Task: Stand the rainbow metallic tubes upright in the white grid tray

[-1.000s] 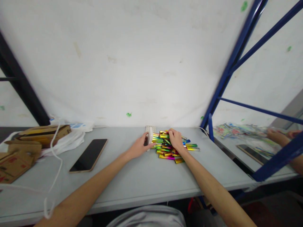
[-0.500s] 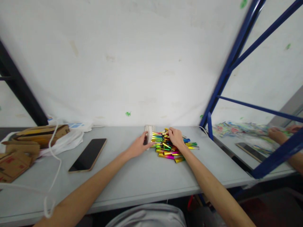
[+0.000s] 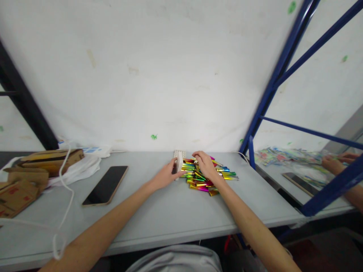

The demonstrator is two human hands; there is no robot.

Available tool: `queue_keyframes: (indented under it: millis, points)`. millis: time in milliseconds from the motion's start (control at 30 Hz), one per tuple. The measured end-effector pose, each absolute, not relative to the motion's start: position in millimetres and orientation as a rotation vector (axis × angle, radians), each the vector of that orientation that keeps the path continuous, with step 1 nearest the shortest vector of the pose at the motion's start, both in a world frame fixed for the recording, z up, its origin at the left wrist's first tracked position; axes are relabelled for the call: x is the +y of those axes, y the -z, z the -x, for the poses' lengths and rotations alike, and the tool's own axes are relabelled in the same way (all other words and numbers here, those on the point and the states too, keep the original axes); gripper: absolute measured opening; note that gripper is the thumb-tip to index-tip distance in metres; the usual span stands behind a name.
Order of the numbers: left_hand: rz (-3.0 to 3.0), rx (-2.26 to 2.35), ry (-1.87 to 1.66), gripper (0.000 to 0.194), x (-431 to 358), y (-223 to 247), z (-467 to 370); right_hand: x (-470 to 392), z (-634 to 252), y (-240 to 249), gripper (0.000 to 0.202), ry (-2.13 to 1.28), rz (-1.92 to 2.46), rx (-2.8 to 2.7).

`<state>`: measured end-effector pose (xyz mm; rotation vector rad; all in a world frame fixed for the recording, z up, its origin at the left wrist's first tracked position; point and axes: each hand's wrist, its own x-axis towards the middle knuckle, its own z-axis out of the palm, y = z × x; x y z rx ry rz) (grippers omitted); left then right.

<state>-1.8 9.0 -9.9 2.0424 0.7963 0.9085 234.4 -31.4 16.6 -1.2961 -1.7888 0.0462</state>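
Furthest left, cardboard: folded brown boxes point(image 3: 21, 196) on the grey table point(image 3: 159, 223), near the black post point(image 3: 27, 100).
White plastic: a crumpled bag point(image 3: 85, 168) just beside the boxes; a white cable point(image 3: 70, 192) loops down in front of it.
Phone: a dark-screened phone point(image 3: 106, 185) lies flat and aslant, screen up, between the bag and the left forearm.
Left hand: the left hand point(image 3: 165, 175) is at the white block point(image 3: 179, 161); thumb and fingers part-spread, the block held between them. Firmness of hold not readable.
Block: upright, near the back of the table; a studded white piece point(image 3: 183, 153) shows just behind it.
Foil tubes: a loose heap of shiny foil tubes point(image 3: 198, 175), gold, green, magenta and blue, right of the block, the nearest ends close against it; tubes lie mostly crosswise, overlapping.
Right hand: the right hand point(image 3: 206, 166) rests over the heap's far side, fingers bent and close together; cannot tell whether a tube is pinched.
Blue frame: slanting metal bars point(image 3: 265, 94) right of the heap.
Far right: beyond the frame, another person's hands point(image 3: 332, 164) above clear packets point(image 3: 279, 156); a second phone point(image 3: 300, 183) lies nearby.
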Motion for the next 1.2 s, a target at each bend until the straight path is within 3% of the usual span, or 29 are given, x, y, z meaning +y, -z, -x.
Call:
queue_keyframes:
  millis: [267,667,1200]
  points:
    - [-2.025,0.751,-0.915,0.08,11,10,-1,-43,-199,-18,0.038,-0.062,1.31,-2.054]
    - [-2.004,0.779,-0.909,0.079,10,8,-2,-38,-208,-21,0.039,0.162,1.499,-2.04]
    - [-2.126,0.893,-0.925,0.074,3,6,-17,-37,-239,-23,0.037,0.114,1.533,-2.05]
